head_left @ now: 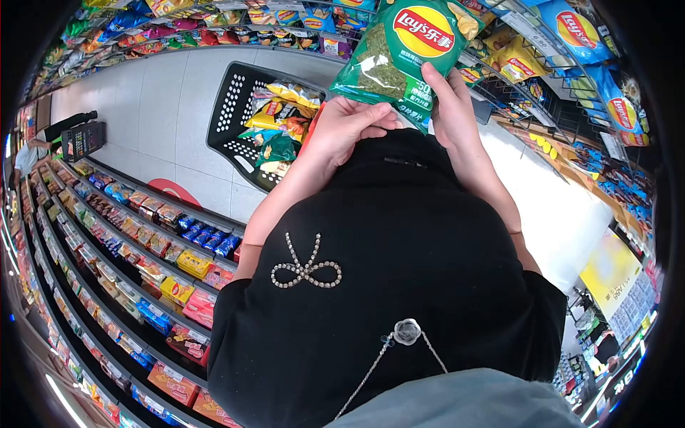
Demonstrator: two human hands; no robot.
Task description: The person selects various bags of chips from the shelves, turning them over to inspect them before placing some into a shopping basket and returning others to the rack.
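I hold a green Lay's bag [399, 53] up in front of me with both hands clamped on it. My left hand [349, 127] pinches its lower edge and my right hand [448, 107] grips the lower right corner. Below it, on the pale floor, stands a black basket [230, 107] with snack packets [282, 118] inside. Stocked shelves [143, 235] run along my left.

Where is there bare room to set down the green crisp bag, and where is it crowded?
Bare: the grey tiled floor between the black perforated plastic basket and the left snack shelves, plus the basket's far end. Crowded: the basket's near half, piled with snack packets, and the right wire racks. The left hand and right hand hold the green crisp bag.
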